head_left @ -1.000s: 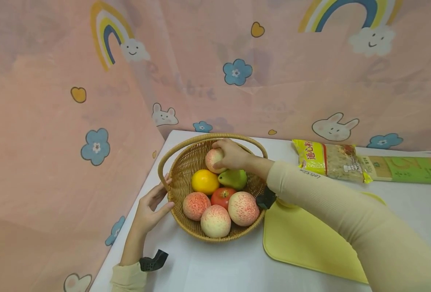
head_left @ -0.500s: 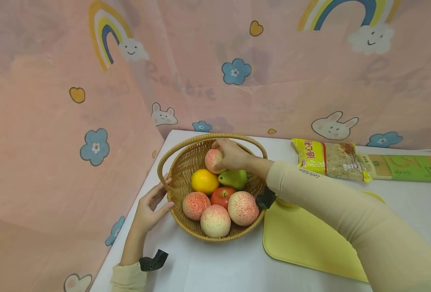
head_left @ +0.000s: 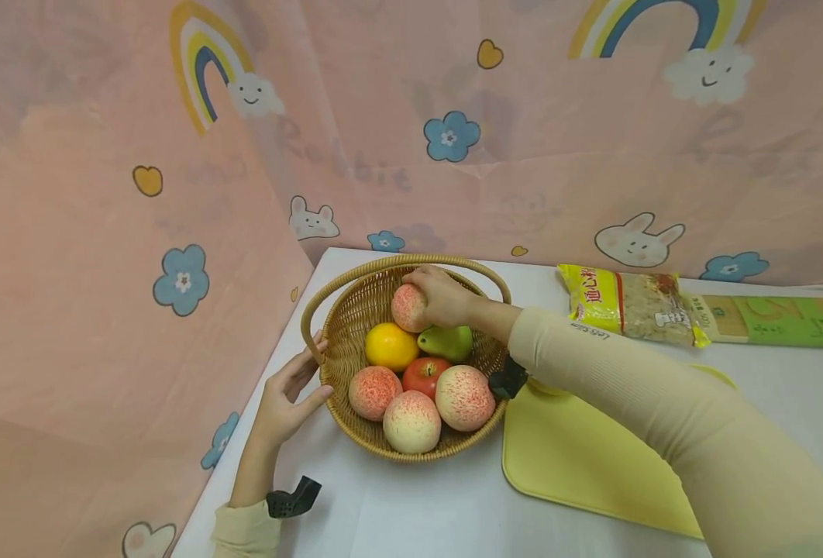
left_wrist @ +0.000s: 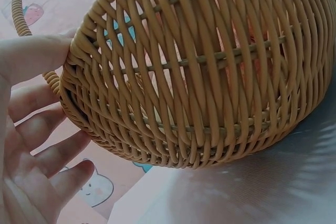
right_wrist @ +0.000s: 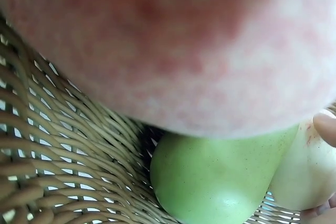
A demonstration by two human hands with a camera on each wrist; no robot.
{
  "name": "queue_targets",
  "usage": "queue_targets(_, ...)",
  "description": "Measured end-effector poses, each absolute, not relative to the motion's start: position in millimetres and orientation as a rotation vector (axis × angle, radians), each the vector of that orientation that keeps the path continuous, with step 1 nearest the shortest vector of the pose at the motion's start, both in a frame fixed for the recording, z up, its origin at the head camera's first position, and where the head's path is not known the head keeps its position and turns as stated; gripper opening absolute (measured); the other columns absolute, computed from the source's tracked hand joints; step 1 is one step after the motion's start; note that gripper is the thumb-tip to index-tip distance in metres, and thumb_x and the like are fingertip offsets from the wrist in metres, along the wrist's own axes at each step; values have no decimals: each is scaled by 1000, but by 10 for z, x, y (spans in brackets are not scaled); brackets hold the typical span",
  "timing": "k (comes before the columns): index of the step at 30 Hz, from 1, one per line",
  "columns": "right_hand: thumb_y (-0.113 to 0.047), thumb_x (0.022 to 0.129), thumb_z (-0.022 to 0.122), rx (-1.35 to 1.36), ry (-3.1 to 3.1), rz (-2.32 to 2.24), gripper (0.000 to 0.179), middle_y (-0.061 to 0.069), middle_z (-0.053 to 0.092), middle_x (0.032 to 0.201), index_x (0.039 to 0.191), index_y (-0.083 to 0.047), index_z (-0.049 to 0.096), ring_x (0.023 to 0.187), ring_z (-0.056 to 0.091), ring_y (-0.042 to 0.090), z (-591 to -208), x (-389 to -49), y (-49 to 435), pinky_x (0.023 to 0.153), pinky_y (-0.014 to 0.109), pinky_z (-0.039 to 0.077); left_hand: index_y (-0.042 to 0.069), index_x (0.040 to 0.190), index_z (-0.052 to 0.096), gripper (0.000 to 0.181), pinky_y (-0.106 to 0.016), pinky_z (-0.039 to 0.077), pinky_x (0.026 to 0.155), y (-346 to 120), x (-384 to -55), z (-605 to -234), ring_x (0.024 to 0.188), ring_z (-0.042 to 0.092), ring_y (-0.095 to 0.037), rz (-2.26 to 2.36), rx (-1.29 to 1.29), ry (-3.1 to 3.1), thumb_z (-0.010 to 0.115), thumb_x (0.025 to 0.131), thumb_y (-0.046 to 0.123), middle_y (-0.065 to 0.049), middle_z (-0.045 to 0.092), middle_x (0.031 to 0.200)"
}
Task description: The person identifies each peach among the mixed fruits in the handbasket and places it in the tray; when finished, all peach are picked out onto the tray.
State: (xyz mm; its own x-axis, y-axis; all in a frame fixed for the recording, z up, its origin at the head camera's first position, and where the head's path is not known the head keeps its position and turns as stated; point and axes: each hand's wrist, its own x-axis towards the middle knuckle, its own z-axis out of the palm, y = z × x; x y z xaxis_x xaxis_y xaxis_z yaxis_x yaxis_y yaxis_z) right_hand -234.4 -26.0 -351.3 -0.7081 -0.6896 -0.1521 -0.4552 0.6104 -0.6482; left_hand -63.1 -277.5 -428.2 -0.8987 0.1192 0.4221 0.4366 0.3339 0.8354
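Note:
A wicker basket with an arched handle holds several fruits. My right hand grips a peach at the back of the basket, beside a yellow fruit and a green pear. In the right wrist view that peach shows beyond the pear, with fingers at both its sides. My left hand rests against the basket's left rim near the handle's foot. The left wrist view shows the thumb at the rim and the other fingers loosely spread.
A red apple and several peaches, one at the front, lie in the basket. To the right is a yellow board, partly under my right sleeve. Behind it lie a noodle bag and a green-labelled pack.
My right thumb has left the front of the peach and is hidden now, so more of the peach shows. The peach appears turned in the hand. My left hand stays at the rim.

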Motion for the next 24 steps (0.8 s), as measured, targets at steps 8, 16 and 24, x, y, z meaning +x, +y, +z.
queue_targets(8,-7,74,74,-990,2501,-837,61,15,50,134,130,-5,50,120,44,32,-3512,-2347,-258,95,45,48,-7,136,45,61,-22,37,109,-2771,-626,-4284,134,43,-20,-1575,-543,-2293,63,78,-16,-23,34,149)
queue_targets(16,-12,75,74,-1017,2458,-930,61,13,54,126,130,-6,49,109,54,26,-3495,-2321,-278,90,39,52,-6,135,46,61,-20,38,107,-2754,-605,-4269,133,44,-18,-1555,-525,-2290,64,77,-15,-21,36,149)
queue_targets(24,-14,75,74,-1029,2365,-1004,68,11,54,129,137,-9,46,106,58,25,-3438,-2278,-276,89,38,53,-6,135,47,60,-20,38,107,-2764,-596,-4279,133,44,-15,-1544,-506,-2303,64,78,-13,-20,36,149)
